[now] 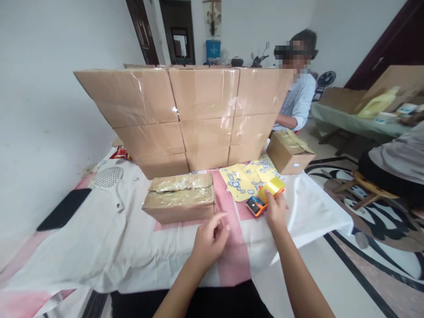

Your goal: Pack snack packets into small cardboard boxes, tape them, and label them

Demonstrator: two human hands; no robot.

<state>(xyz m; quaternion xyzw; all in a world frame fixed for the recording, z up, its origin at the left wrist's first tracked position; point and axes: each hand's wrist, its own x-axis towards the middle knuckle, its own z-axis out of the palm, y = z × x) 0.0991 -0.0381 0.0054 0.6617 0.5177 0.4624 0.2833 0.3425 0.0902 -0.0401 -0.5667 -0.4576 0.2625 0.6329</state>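
My right hand [276, 212] grips an orange and blue tape dispenser [255, 206] with a wide roll of yellowish packing tape [274, 187] on it. It is held over the right part of the table, by some yellow printed sheets [243, 181]. My left hand [211, 236] is near the front right corner of a taped cardboard box [180, 205]. Its index finger points out and the thumb stands apart from it, with the other fingers curled; I see nothing in it. Shiny tape covers the box's top seam, whose flap edge looks rough.
Stacked cardboard boxes [205, 101] form a wall across the table's back. Another taped box [291, 152] sits at the right edge. A perforated white scoop [109, 181] and a black flat object [64, 210] lie left. A person [301, 92] is behind the boxes; another sits right.
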